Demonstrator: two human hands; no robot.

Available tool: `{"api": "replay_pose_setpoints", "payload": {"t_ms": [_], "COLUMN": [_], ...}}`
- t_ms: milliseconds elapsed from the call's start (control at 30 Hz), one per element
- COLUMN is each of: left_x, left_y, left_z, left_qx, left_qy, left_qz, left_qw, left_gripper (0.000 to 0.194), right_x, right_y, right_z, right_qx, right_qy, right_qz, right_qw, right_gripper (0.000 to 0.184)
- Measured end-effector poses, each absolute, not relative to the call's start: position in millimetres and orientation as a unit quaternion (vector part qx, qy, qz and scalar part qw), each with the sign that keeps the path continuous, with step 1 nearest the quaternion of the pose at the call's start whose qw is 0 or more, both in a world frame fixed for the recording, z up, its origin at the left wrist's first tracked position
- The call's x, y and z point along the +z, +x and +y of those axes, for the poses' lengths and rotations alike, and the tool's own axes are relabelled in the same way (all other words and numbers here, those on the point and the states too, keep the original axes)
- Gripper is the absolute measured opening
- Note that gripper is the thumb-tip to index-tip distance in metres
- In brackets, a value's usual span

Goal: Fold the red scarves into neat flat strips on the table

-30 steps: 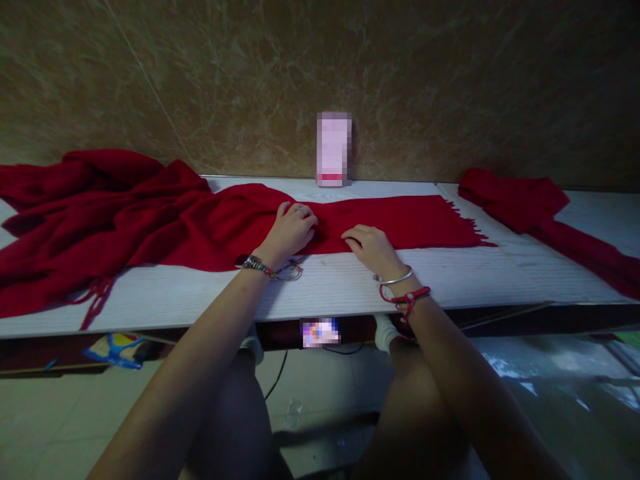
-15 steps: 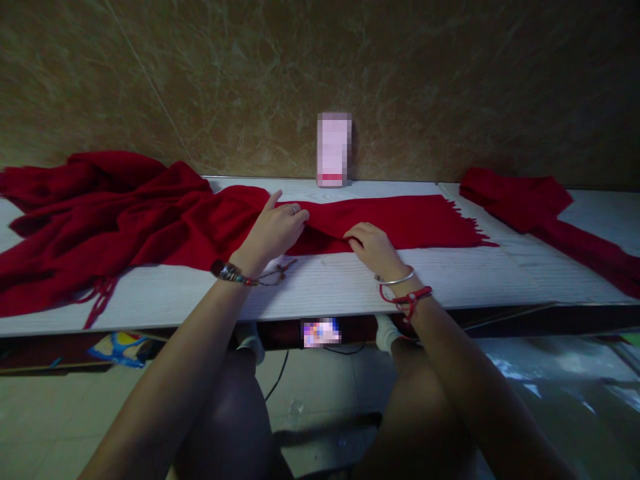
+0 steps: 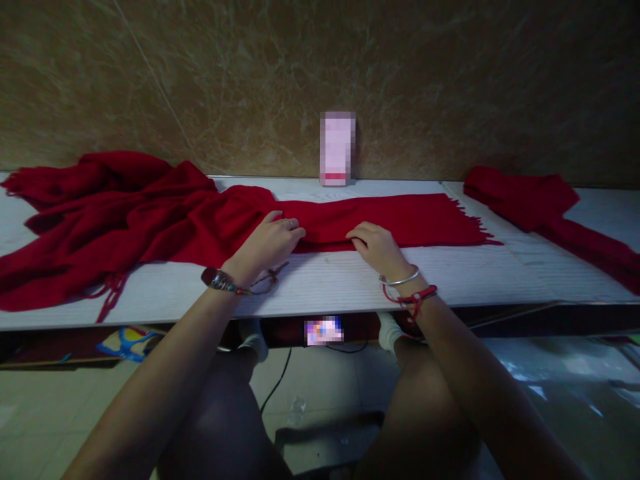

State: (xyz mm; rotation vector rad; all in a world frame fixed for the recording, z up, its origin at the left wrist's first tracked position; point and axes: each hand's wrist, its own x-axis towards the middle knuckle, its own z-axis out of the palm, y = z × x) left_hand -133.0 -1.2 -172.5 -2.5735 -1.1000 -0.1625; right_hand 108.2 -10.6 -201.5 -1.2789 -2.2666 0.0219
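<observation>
A long red scarf [image 3: 400, 220] with a fringed right end lies across the white tabletop [image 3: 325, 287]. Its right half is laid into a narrow flat strip, while the left half is heaped in loose folds. My left hand [image 3: 273, 241] is closed at the strip's near edge, close to where the heap begins; its thumb is hidden beneath. Farther right, my right hand [image 3: 377, 247] pinches the same near edge between thumb and fingers. A second piece of red cloth [image 3: 525, 197] lies loosely folded at the right, apart from the scarf.
Against the brown marbled wall [image 3: 225, 87] stands a blurred pink upright object [image 3: 337, 148]. Below the table's front edge are a blurred bright screen-like item [image 3: 324, 331] and a blue-and-yellow package [image 3: 125, 343]. A black cable [image 3: 277, 383] hangs between my legs.
My left hand has come down to the scarf's near edge from slightly higher up. The raised fold between my hands now lies flatter. My right hand stays at the edge.
</observation>
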Motion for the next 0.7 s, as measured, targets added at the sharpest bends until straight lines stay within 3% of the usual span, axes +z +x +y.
{"api": "replay_pose_setpoints", "payload": {"t_ms": [300,567,700], "left_x": [-172.3,-155.2,-159.8], "left_y": [-129.9,-128.9,-124.5], "left_z": [-0.5,-8.2,-10.6], "left_qx": [0.015,-0.045,0.007], "left_qy": [-0.916,-0.922,-0.927], "left_qz": [-0.379,-0.349,-0.348], "left_qw": [0.127,0.160,0.139], "left_gripper": [0.027,0.026,0.025], "right_x": [-204.8,-202.2,-200.3], "right_y": [113.4,116.0,116.3], "right_z": [-14.7,-18.1,-18.6], "right_qx": [0.015,-0.002,0.006], "right_qy": [-0.438,-0.443,-0.443], "right_qz": [-0.876,-0.853,-0.854], "right_qw": [0.204,0.275,0.272], "right_gripper": [0.028,0.028,0.028]}}
